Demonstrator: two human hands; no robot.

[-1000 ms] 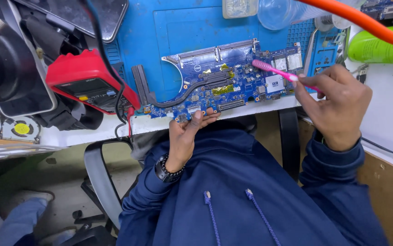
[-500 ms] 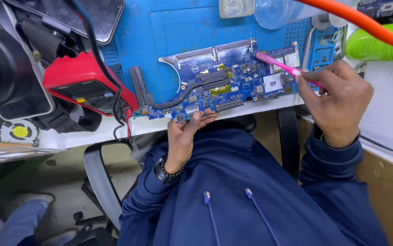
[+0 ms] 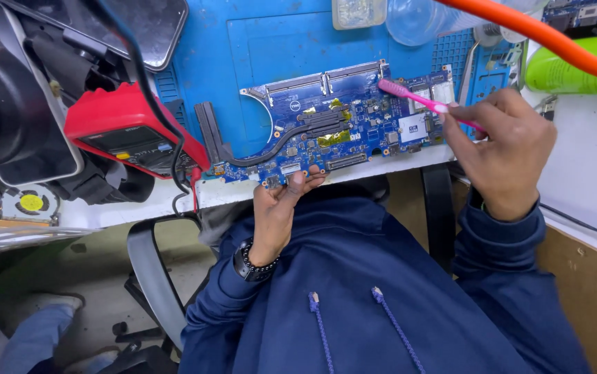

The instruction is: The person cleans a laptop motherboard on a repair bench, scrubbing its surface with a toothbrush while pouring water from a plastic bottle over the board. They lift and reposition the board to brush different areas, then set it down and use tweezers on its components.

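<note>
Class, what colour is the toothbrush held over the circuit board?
Pink, clearest in the head view: the toothbrush in the right hand.

The right hand (image 3: 502, 156) holds a pink toothbrush (image 3: 426, 104) between its fingers, and the brush head lies on the blue circuit board (image 3: 333, 135), on the part near a grey chip. The left hand (image 3: 281, 208) grips the near edge of the board, with the thumb on top of it. The board rests on a blue mat (image 3: 257, 48). To the left of the left hand stands a red meter (image 3: 129, 135) with black cables. Beyond the right hand an orange hose (image 3: 540, 34) crosses a green bottle (image 3: 575, 66).
</note>
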